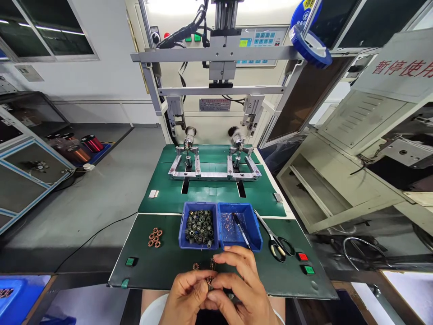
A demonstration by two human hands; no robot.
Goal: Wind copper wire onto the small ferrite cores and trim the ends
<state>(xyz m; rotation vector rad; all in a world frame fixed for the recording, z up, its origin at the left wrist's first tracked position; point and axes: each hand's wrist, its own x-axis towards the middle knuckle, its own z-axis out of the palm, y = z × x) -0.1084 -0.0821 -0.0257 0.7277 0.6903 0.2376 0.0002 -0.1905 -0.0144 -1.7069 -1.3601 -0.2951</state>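
Head view, and from where I'm standing both hands meet low over the near edge of the counter (162,266). The left hand (187,291) and the right hand (241,284) grasp a small wire-wound coil (209,281) between their fingertips. Copper turns glint on it against a darker core, though the fingers cover much of it; more copper shows beside the right forefinger, and I can't tell whether it belongs to the same piece.

Just beyond the left fingers lies a loose copper coil (195,266), and farther left a cluster of ring-shaped coils (155,237) sits on the dark green surface. Two blue bins stand side by side ahead: the left bin (181,239) is heaped with dark slotted cores (199,225), the right bin (257,232) holds a pen (241,229) and copper scraps. Black-handled scissors (278,246) lie next to it.

Behind, a metal fixture (214,175) spans the counter below a pale machine. Wire spools (92,143) rest near the grey floor (115,180) to the left; a beige cabinet (352,122) fills the right.
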